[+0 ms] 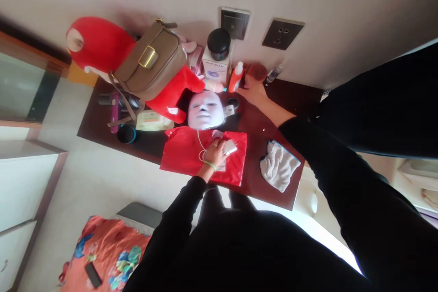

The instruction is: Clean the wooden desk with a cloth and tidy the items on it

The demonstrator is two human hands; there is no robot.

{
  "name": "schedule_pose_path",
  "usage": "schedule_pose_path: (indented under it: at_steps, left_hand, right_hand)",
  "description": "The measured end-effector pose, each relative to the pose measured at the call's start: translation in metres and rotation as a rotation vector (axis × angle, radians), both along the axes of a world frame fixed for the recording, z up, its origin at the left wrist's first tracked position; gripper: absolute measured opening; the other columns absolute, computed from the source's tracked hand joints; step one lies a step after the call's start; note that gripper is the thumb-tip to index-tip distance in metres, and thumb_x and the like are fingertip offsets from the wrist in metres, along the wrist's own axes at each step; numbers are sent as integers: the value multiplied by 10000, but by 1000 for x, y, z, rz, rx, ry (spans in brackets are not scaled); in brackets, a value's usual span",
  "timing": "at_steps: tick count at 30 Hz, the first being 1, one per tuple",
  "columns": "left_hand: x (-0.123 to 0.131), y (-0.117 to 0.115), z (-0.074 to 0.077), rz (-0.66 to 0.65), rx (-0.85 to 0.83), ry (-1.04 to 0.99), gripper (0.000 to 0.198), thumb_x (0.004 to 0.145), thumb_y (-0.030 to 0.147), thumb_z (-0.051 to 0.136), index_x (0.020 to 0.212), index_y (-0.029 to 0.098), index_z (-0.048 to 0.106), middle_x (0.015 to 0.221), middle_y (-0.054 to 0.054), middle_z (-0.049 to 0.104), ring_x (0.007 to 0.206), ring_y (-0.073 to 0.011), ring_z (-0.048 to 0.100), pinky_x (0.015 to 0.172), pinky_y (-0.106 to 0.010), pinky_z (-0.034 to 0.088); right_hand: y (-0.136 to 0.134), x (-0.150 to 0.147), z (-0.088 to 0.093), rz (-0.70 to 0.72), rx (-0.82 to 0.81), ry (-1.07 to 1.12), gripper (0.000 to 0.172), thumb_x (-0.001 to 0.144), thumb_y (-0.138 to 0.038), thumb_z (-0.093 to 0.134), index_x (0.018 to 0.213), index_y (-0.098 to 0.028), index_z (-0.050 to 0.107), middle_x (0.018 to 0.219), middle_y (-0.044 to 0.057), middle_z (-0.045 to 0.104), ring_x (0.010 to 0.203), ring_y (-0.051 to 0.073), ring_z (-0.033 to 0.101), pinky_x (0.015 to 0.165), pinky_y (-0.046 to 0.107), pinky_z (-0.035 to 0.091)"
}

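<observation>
My left hand [214, 154] is closed round a white charger plug [230, 147], over a red plastic bag [181, 155]. A white cable [200, 139] runs from beside this hand towards a glossy white face mask [205, 112] on the table. At the back, near the wall, my right hand [253, 91] has its fingers round a reddish-brown round object [257, 73], whose kind I cannot make out. Just left of that hand stands an orange bottle [236, 77] with a white cap. A small dark bottle [274, 74] lies to its right.
On the dark red table [253, 159] are a grey cloth [278, 165], a wipes pack [153, 121], a brown handbag [153, 59], red plush [102, 45] and a white box [217, 66] with a black jar [219, 44] on it. Wall sockets [283, 33] are behind.
</observation>
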State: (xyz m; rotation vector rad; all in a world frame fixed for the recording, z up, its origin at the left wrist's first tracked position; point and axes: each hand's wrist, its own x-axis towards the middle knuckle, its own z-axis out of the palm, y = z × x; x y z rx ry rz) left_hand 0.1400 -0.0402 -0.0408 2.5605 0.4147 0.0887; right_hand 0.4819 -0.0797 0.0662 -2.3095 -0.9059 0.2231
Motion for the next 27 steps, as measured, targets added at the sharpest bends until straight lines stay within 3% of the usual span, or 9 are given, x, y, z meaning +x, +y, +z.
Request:
schedule_pose_path:
  at_steps: [4,7,10,12,15,18,22,24,27]
  left_hand:
    - [-11,28,6,-19,25,10,645,797,138,872,1413,192,686,1402,-199,701,1296,-394,703,1181,-569,562]
    - [-17,44,9,-60,40,13,633,804,155,861,1411,201,686,1498,-193,667,1407,-413,641,1257,-594,496]
    - [-16,50,8,-89,36,1,664,785,155,868,1419,210,676,1537,-182,650,1474,-419,595,1297,-598,461]
    - [-15,50,7,-82,40,-4,667,767,152,877,1403,205,681,1544,-190,641,1470,-425,595,1296,-598,465]
    - [-14,49,7,-78,59,-6,651,767,167,879,1388,192,684,1530,-206,644,1440,-434,614,1274,-600,488]
    - [-13,48,8,-55,84,0,614,788,199,876,1371,176,686,1512,-220,656,1391,-443,644,1242,-613,509]
    - [-13,46,8,-22,91,46,608,783,213,882,1359,210,688,1515,-206,660,1385,-444,647,1242,-623,503]
    - [-14,45,7,-32,81,65,634,781,208,879,1382,221,678,1527,-196,654,1434,-442,618,1271,-623,476]
    - [-15,45,6,-43,78,84,656,795,216,863,1419,211,660,1550,-203,634,1492,-445,574,1306,-631,435]
  right_hand:
    - [-138,-78,5,18,-6,-52,463,1009,-459,659,1405,-240,755,1571,107,677,1477,333,628,1260,563,517]
    - [-249,-155,-18,-124,-189,-171,576,975,-523,666,1489,-266,714,1736,103,511,1680,405,361,1330,665,390]
    - [-306,-217,-50,-109,-338,-94,691,942,-546,669,1576,-271,653,1767,120,463,1702,449,292,1339,723,324]
    - [-309,-235,-67,-108,-372,-62,699,961,-529,631,1616,-285,615,1773,116,455,1713,444,263,1347,730,295]
    - [-287,-227,-81,-187,-343,-103,672,1040,-492,504,1672,-269,549,1799,113,411,1736,400,217,1375,687,254]
    - [-261,-186,-84,-421,-297,-155,674,1099,-434,355,1731,-225,456,1806,134,388,1739,369,216,1378,663,245]
    - [-235,-98,-80,-853,-270,-144,698,1129,-403,269,1761,-123,366,1804,227,339,1721,384,231,1350,711,229]
    - [-217,-47,-75,-846,-278,-107,745,1130,-483,404,1767,-102,342,1834,237,257,1715,377,196,1361,697,192]
    - [-183,5,-72,-625,-270,-103,780,1079,-511,624,1752,-183,402,1866,149,226,1721,344,119,1391,638,110]
